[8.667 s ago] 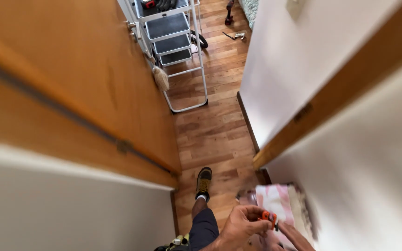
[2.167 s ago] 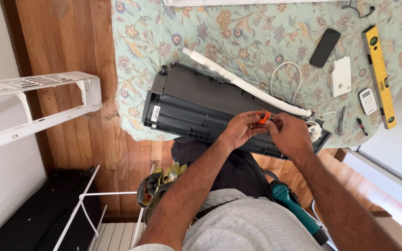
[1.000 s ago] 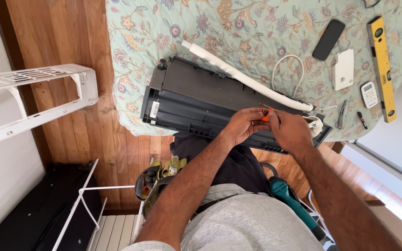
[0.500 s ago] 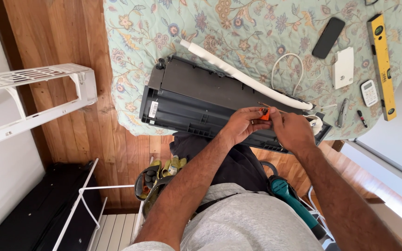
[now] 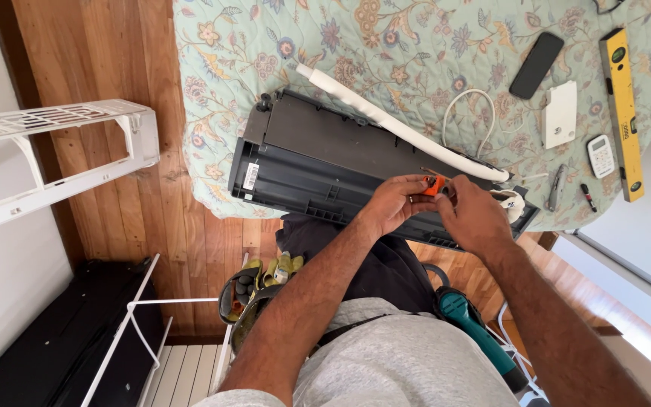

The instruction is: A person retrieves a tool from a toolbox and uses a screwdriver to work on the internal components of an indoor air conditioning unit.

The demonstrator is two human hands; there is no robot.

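- Wooden floorboards run under a bed spread with a floral quilt (image 5: 386, 45), and one long dark grey appliance body (image 5: 325, 162) lies on that quilt, its near edge toward the person
- Both hands meet just above the near edge of that body: left hand (image 5: 393, 205) pinches one small orange tool (image 5: 434, 185) at its fingertips, right hand (image 5: 476, 218) closes on the same tool from the other side
- Judged from this, steady wrists over the body and a firm two-handed pinch suit such a small part
- Beyond the body: one white foam-wrapped pipe (image 5: 401, 124), one black phone (image 5: 536, 65), one yellow level (image 5: 621, 113), one white remote (image 5: 600, 156)
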